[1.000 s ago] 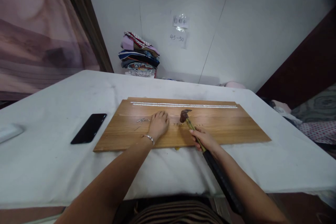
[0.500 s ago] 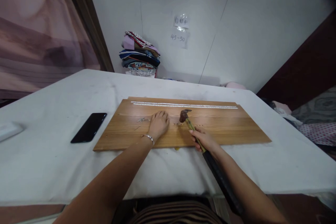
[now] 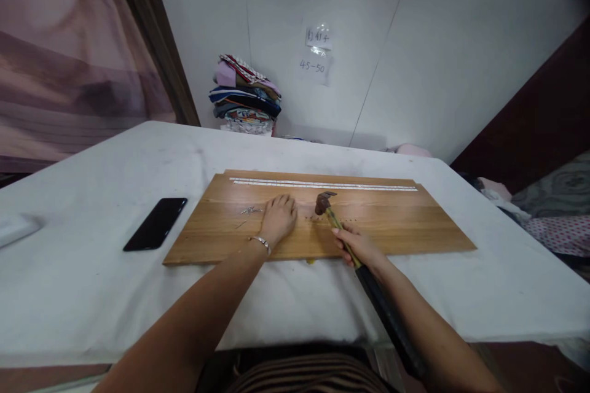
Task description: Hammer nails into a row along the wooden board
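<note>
My right hand point(image 3: 357, 244) is wrapped round the yellow shaft of a claw hammer point(image 3: 343, 230), whose rusty brown head points away from me over a wooden board point(image 3: 405, 230). Its black grip reaches back along my right forearm. Flat on the board, fingers stretched forward, rests my left hand point(image 3: 279, 221), open, with a bracelet at the wrist. Just left of it lies a small pile of loose nails point(image 3: 250, 210), one nail lying apart. A row of small dark nail heads or holes point(image 3: 351, 220) runs across the board, partly behind the hammer.
Two white marked strips point(image 3: 322, 185) lie along the board's far edge. A black phone point(image 3: 155, 225) lies left of the board on the white-covered table point(image 3: 92, 282). Folded clothes point(image 3: 246, 95) are stacked by the wall, and a white object point(image 3: 18, 228) sits at the far left.
</note>
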{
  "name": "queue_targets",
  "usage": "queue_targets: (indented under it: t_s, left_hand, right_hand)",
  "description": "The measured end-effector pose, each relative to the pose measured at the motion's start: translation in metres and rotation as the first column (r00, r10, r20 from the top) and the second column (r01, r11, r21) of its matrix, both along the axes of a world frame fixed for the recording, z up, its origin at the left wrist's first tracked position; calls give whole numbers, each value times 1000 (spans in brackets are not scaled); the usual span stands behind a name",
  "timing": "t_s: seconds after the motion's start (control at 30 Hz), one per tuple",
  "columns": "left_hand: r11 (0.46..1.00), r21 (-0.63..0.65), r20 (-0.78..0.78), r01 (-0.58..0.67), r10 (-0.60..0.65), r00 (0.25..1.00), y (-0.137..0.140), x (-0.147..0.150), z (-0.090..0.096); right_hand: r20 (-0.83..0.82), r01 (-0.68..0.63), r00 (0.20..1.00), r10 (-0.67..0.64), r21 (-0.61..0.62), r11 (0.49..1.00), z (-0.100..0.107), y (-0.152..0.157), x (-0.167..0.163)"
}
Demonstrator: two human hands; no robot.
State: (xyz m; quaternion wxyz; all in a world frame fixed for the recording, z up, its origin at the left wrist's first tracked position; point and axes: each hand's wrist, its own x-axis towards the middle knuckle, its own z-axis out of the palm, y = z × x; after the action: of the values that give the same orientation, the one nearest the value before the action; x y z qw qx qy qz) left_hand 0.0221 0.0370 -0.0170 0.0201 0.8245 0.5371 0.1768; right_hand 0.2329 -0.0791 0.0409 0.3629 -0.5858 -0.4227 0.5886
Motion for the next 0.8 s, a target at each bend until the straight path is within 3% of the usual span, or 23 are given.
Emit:
queue_targets:
  t_s: [0.2, 0.43, 0.8]
  left_hand:
    - [1000, -6, 9, 2, -2, 1000, 1, 0, -1]
    - [1000, 14, 8, 0, 0, 1000, 2, 0, -4]
    - [1000, 19, 30, 6, -7, 1000, 2, 0, -5]
  right_hand:
    - [-12, 2, 1000, -2, -17, 1000, -7, 0, -2]
    - [-4, 23, 1000, -23, 7, 1000, 3, -2, -1]
    - [6, 23, 1000, -23, -20, 1000, 0, -4, -2]
